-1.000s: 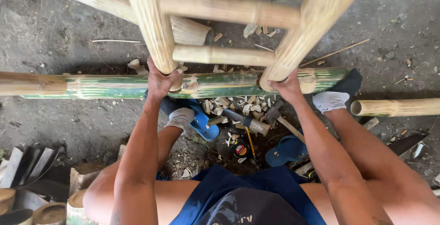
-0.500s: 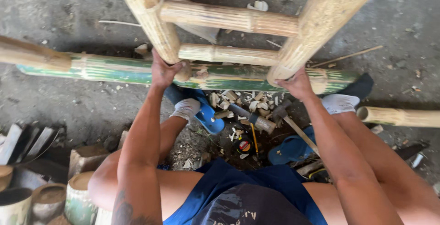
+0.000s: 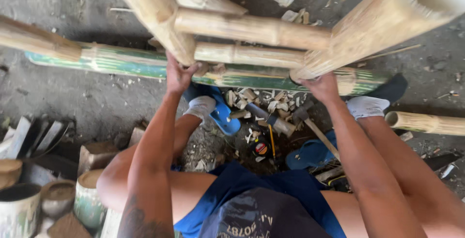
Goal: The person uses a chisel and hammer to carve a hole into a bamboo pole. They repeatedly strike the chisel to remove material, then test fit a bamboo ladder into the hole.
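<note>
- Our left hand has its grip clamped on the lower end of the left upright of the bamboo frame; our right hand is clamped on the base of the right upright.
- The frame rises up and away from both grips, its two rungs lying between our hands and just above them.
- Behind the grips, a green bamboo pole lies across the floor.
- Below us: wood chips, a hammer, blue sandals.
</note>
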